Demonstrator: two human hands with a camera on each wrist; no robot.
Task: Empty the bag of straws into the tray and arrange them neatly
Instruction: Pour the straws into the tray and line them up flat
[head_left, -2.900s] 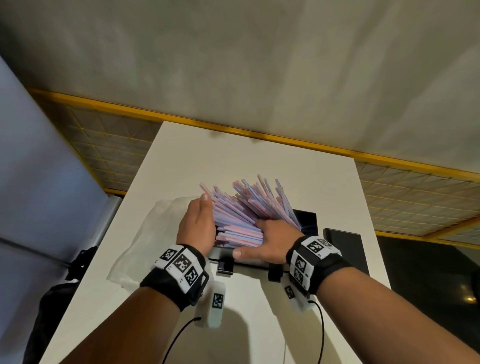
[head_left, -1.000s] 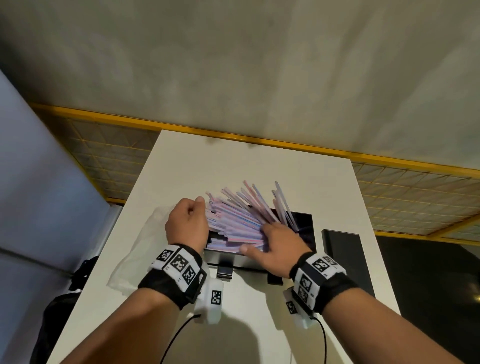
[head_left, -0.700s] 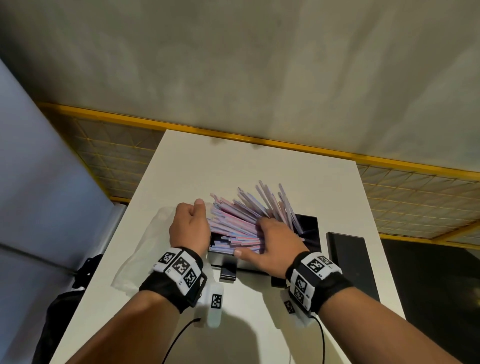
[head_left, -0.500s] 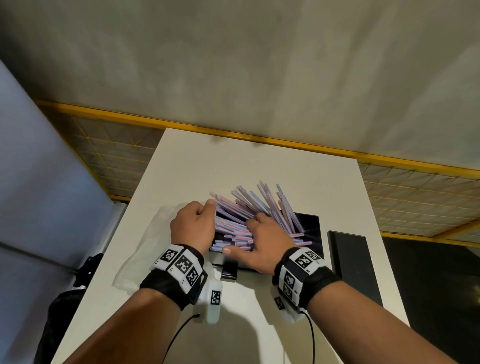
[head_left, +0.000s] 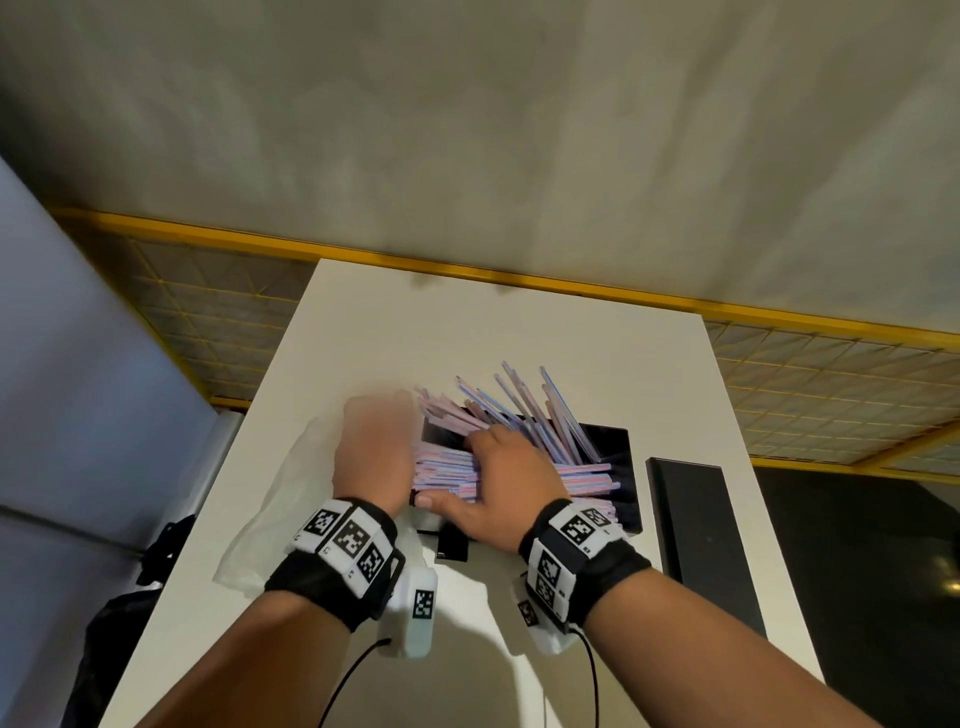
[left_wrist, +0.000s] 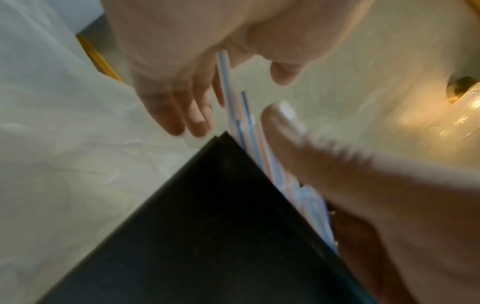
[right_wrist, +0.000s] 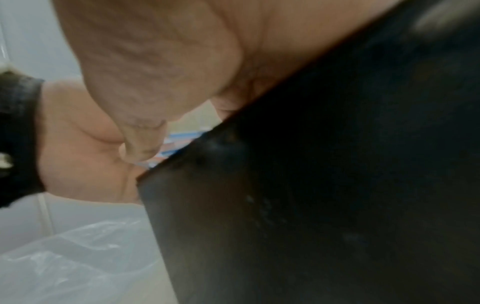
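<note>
A heap of pink and blue straws lies in a black tray on the white table; the far ones fan up over its back edge. My right hand presses flat on the heap with its thumb at the tray's near edge. At the left ends of the straws is my left hand, blurred by motion, its fingers loosely bent and holding nothing. The left wrist view shows the straws poking past the tray corner. The right wrist view shows the tray wall and a few straw ends.
The emptied clear plastic bag lies crumpled on the table left of the tray, under my left wrist. A flat black slab lies to the right of the tray. A small black block sits at the tray's near edge.
My right hand has slid left across the heap and the straws lie flatter. My left hand stays at the straws' left ends and is now moving quickly.
</note>
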